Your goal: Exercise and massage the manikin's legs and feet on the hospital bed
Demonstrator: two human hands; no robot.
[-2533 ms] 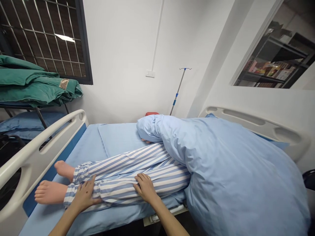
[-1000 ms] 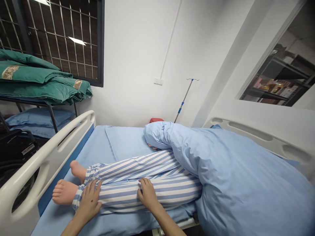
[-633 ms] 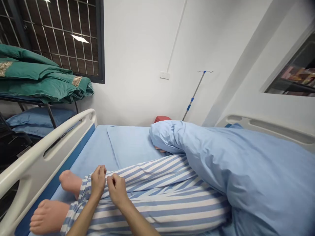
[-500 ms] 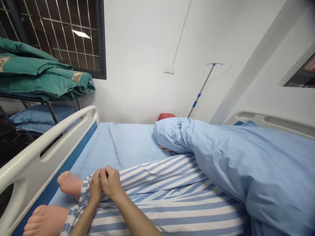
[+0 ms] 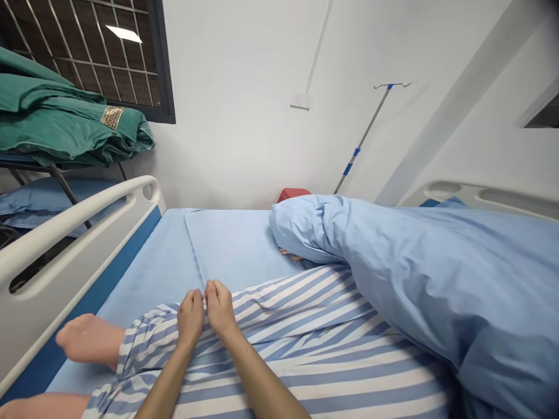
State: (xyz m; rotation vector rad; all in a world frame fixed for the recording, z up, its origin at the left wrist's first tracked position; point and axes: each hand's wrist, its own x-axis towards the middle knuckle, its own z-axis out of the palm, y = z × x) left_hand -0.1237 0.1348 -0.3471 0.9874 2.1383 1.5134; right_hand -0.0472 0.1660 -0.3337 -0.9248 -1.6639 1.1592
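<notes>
A mannequin patient lies on the bed in blue-and-white striped pyjama trousers, with its upper body under a pale blue quilt. My left hand and my right hand sit side by side, fingertips pinching the striped cloth over the far leg. The bare far foot lies left of my hands, and the near foot is cut off at the bottom edge. A small part of the mannequin's hand shows beneath the quilt's fold.
A white bed side rail runs along the left, with a green folded blanket and blue pillow on a rack beyond it. An IV pole and a red object stand behind the bed's far end.
My hands have moved from lying apart on the shins to pinching the trouser cloth close together. The view has shifted up and closer over the legs.
</notes>
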